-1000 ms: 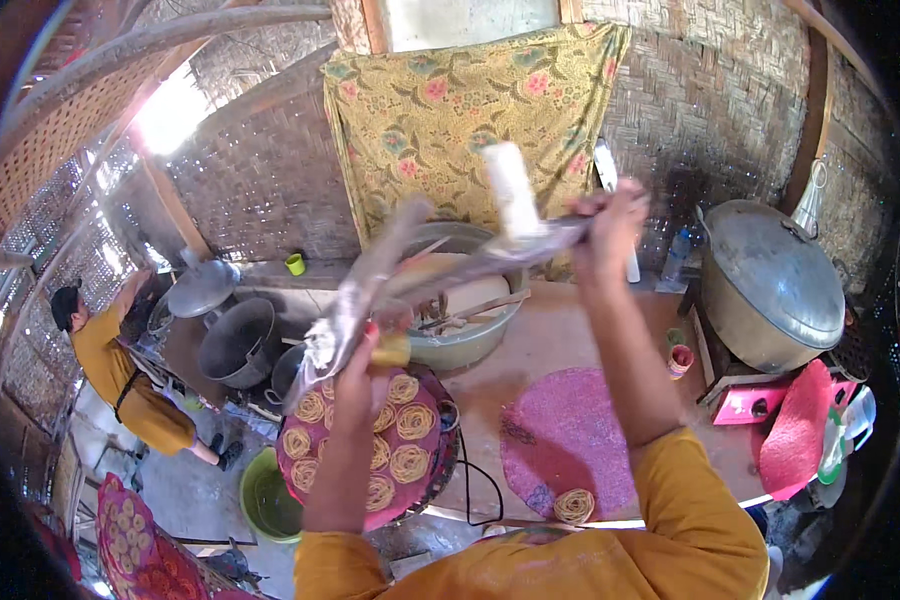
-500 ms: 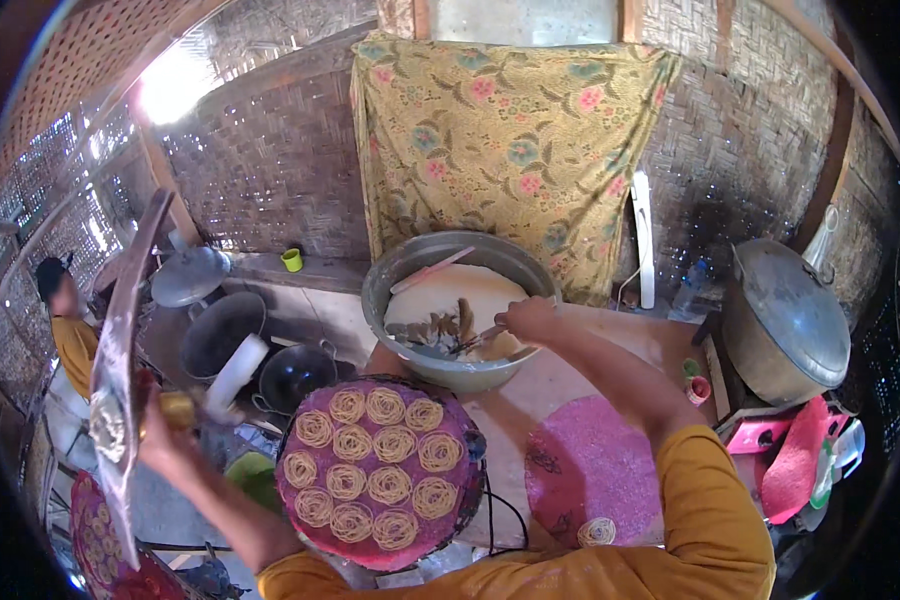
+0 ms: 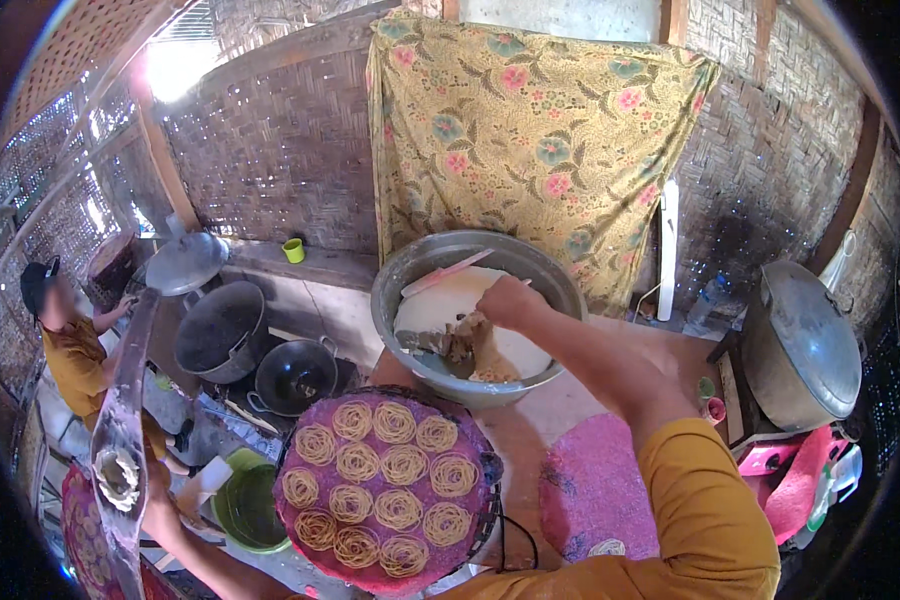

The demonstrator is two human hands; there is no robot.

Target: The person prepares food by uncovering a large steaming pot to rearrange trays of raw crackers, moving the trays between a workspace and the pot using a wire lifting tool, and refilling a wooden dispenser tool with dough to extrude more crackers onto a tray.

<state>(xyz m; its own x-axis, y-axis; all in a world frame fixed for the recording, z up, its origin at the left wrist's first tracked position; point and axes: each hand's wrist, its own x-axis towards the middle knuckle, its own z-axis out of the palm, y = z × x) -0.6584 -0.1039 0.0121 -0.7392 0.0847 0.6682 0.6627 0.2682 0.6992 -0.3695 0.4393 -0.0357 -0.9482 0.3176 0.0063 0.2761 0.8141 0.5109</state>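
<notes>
Head view: right hand (image 3: 507, 300) reaches into the large metal basin (image 3: 560, 285), fingers closed on a clump of pale brown dough (image 3: 467, 343) near its middle. Left hand (image 3: 160, 505), low at the left, is closed around a long metal press (image 3: 120, 440), held roughly upright with dough at its lower part. Between the arms lies a round pink tray (image 3: 300, 450) carrying coiled noodle nests (image 3: 395, 423). A black wok (image 3: 295, 375) stands beyond the tray.

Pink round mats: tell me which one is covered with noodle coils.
The near round mat in front of the big metal basin, packed with rows of coils. The one to its right is almost bare, one coil at its near edge.
</notes>
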